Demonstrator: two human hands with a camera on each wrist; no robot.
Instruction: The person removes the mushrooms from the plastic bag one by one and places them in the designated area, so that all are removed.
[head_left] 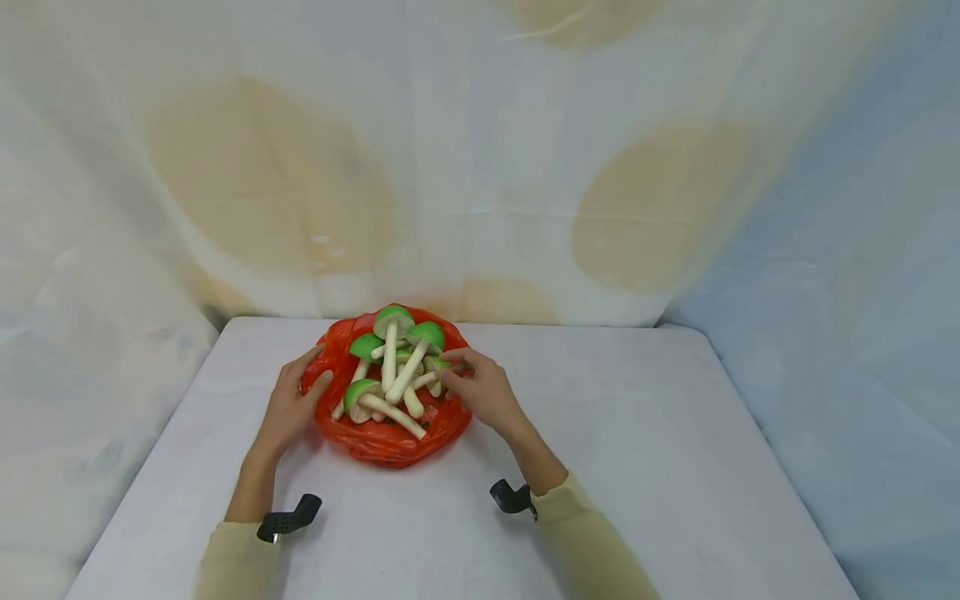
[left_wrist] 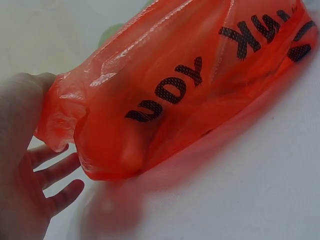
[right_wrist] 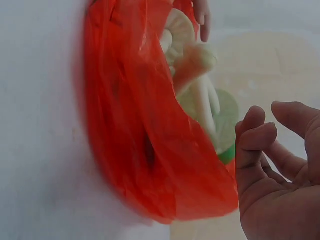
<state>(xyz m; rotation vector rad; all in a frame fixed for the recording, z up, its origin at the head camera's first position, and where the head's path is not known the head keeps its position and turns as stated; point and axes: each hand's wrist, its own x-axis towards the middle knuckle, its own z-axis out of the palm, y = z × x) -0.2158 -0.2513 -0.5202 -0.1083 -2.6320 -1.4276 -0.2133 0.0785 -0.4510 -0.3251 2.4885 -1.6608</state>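
Note:
A red plastic bag (head_left: 375, 452) with black printed letters, its mouth opened wide, sits on the white table. Several toy mushrooms (head_left: 405, 375) with green caps and pale stems are heaped in it. At the bag's left rim is my left hand (head_left: 291, 404); the left wrist view shows the thin plastic between its thumb and index side, the other fingers (left_wrist: 59, 170) spread free below. My right hand (head_left: 483, 390) hovers over the bag's right side, near the mushrooms. In the right wrist view its fingers (right_wrist: 257, 137) are loosely bent, a gap before the thumb, holding nothing.
The white table (head_left: 637, 467) extends to the right of the bag and in front of it. A pale curtain (head_left: 465, 167) with tan round patches hangs behind the table's far edge. Dark wrist devices (head_left: 291, 518) are worn at both sleeves.

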